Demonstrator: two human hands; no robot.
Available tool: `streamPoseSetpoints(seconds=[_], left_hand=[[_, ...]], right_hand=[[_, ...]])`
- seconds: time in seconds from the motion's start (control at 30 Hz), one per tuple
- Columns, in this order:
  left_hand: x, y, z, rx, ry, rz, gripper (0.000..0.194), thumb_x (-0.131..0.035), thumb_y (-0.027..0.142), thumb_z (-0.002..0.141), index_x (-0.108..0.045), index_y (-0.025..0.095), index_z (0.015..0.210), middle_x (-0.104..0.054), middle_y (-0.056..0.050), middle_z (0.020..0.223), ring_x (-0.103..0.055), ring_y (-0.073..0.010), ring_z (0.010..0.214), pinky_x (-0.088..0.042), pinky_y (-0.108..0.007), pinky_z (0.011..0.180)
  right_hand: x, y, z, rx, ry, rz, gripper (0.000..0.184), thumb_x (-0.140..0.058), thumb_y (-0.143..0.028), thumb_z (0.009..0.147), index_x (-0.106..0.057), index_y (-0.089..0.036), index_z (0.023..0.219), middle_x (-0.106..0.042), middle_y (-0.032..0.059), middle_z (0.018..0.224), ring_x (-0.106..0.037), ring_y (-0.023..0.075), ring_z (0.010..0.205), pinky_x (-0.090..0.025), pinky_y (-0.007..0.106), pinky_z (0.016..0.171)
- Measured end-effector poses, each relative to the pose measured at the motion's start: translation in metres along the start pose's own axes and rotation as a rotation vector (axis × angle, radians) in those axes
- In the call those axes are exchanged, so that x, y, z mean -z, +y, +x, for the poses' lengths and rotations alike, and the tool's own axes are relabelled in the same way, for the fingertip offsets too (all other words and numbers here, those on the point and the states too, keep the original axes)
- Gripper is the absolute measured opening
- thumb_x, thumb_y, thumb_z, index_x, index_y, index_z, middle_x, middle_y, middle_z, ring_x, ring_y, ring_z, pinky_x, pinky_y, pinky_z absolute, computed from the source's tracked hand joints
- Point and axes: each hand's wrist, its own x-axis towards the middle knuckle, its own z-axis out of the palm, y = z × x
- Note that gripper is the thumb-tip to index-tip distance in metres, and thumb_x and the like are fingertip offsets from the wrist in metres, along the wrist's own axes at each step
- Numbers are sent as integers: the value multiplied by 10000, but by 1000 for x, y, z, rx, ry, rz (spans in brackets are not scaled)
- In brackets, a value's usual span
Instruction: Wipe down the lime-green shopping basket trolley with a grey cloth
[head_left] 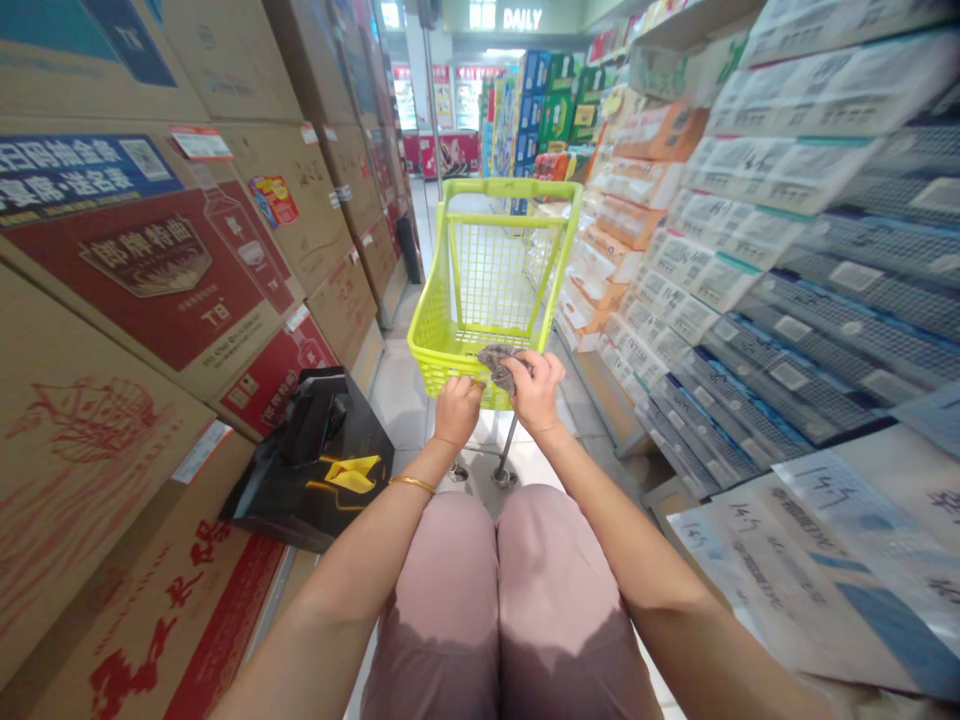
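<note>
- Pinches a crumpled gray cloth (495, 357) in the right hand (537, 388), at the near rim of the green plastic shopping cart (512, 188).
- Curls the left hand (458, 408) just beside, at the same rim; cannot tell whether clamped on it.
- Looks soft, light to bunch: cloth; likely stiff, best gripped by the rim: cart.

Dusty-pink trousers (450, 570) — thin gold-coloured bangle (412, 483) on left wrist — forearms bare.
</note>
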Motion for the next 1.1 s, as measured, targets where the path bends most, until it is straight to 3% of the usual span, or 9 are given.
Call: streamPoseSetpoints(seconds=[0.13,0.3,0.5,0.63,0.8,0.93,1.1], left_hand=[[0,-2,-1,-18,15,32,204,-458,198,887,-663,199,882,-600,-78,816,-493,-211,776,-396,-332,678],[-1,-2,-1,-31,6,75,205,-474,182,871,-674,201,835,-611,-86,836,-505,-213,797,-412,-331,676],[-4,-2,-4,-21,12,40,254,-463,171,865,-647,217,1033,-632,-92,942,-524,-216,850,-442,-343,722],[1,-5,-8,-58,58,-12,261,-447,162,852,-641,221,1016,-630,-93,992,-537,-207,880,-459,-344,754],[23,-8,-5,12,242,-85,263,-444,200,852,-630,190,1038,-624,-97,998,-543,-216,951,-448,-384,862],[36,-9,6,102,351,-99,296,-401,223,896,-611,154,1093,-620,-129,1057,-527,-224,1032,-420,-400,934],[37,-15,20,104,365,-94,279,-384,266,924,-630,166,1013,-643,-89,992,-547,-206,1027,-386,-412,1002]], right_hand=[[-8,2,-5,27,-41,25,250,-492,-219,863,-672,-333,994,-552,55,1004,-365,211,976,-285,360,851],[-28,10,-40,57,-109,6,239,-520,-206,860,-675,-343,980,-586,41,976,-375,197,958,-272,335,822],[-30,15,-60,113,-261,-4,222,-555,-194,832,-669,-285,999,-587,58,1000,-388,203,984,-275,325,795],[-10,9,-42,192,-199,38,301,-530,-144,807,-649,-281,1048,-576,56,1023,-392,203,983,-291,324,812],[16,-6,-6,237,-8,64,330,-514,-122,782,-653,-285,1034,-576,48,1015,-389,209,989,-300,329,852],[27,-13,14,219,-76,35,358,-485,-123,807,-622,-286,1094,-574,55,1097,-395,216,1015,-299,350,868],[40,-5,23,134,-155,41,424,-458,-109,813,-548,-247,1204,-545,74,1194,-378,230,1069,-308,360,889]])
